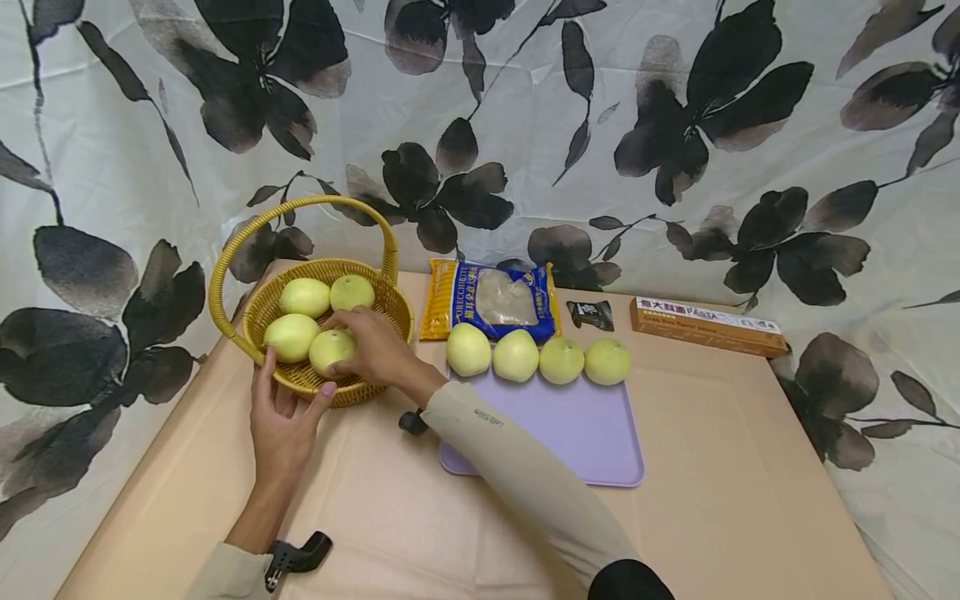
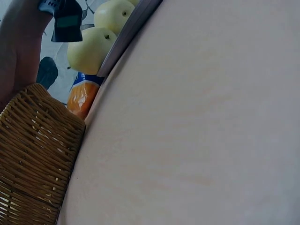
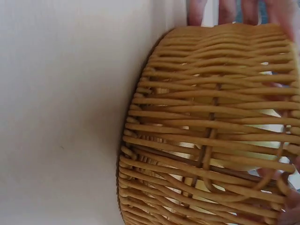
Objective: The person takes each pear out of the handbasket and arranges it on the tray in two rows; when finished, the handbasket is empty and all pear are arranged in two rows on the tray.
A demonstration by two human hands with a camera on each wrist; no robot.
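Note:
At the left of the table, a yellow wicker basket [image 1: 386,333] with a tall handle holds several pale yellow-green, apple-like fruits [image 1: 291,337]. My right hand [image 1: 375,346] reaches over the right rim and grips the front fruit [image 1: 328,350] between thumb and fingers, inside the basket. My left hand [image 1: 285,425] touches the basket's front left side, thumb and fingers spread along the wall. In the left wrist view the basket wall [image 2: 40,154] fills the lower left. The right wrist view shows the woven side [image 3: 211,117], with fingers [image 3: 227,11] beyond its edge.
A purple tray [image 1: 570,442] lies right of the basket, with a row of similar fruits [image 1: 515,356] along its far edge. Behind are a blue-and-yellow pasta bag [image 1: 495,300], a small black packet [image 1: 590,315] and a long brown box [image 1: 707,327]. Floral cloth hangs behind the table.

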